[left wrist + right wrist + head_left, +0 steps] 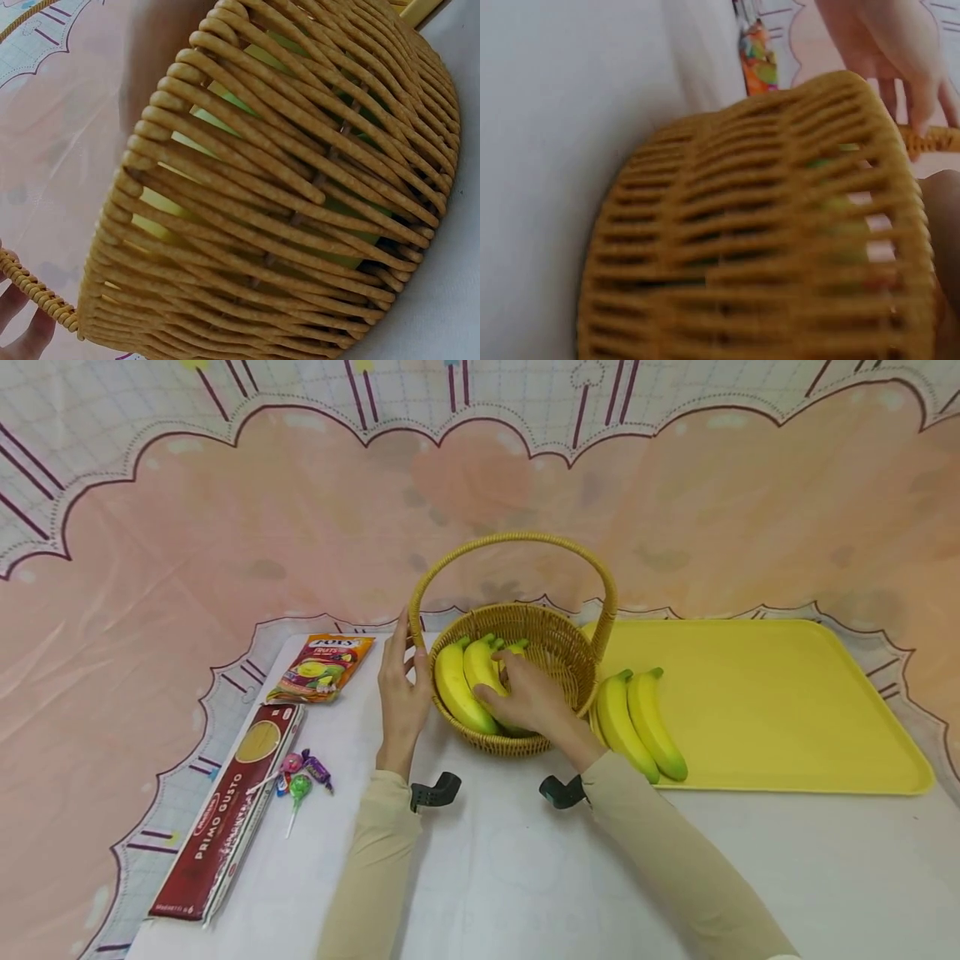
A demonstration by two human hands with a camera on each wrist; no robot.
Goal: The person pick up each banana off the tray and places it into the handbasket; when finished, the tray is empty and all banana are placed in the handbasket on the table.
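Note:
A woven basket (491,745) with a tall arched handle (517,537) stands in the middle of the head view. Yellow bananas (459,685) with green tips lie in its left half. My left hand (403,693) grips the foot of the handle at the basket's left, thumb on the near side and fingers behind. Reaching over the front rim, my right hand (536,693) is inside the basket, its thumb and fingers round a banana (517,647) that it mostly hides. Through the weave in the left wrist view, bits of yellow and green banana (161,214) show.
On the right is a yellow tray (765,710) with two bananas (654,727) at its left edge, beside the basket. To the left lie an orange candy bag (322,668), a long red pasta pack (228,814), lollipops (299,787) and a purple-wrapped candy (318,770). A patterned cloth hangs behind.

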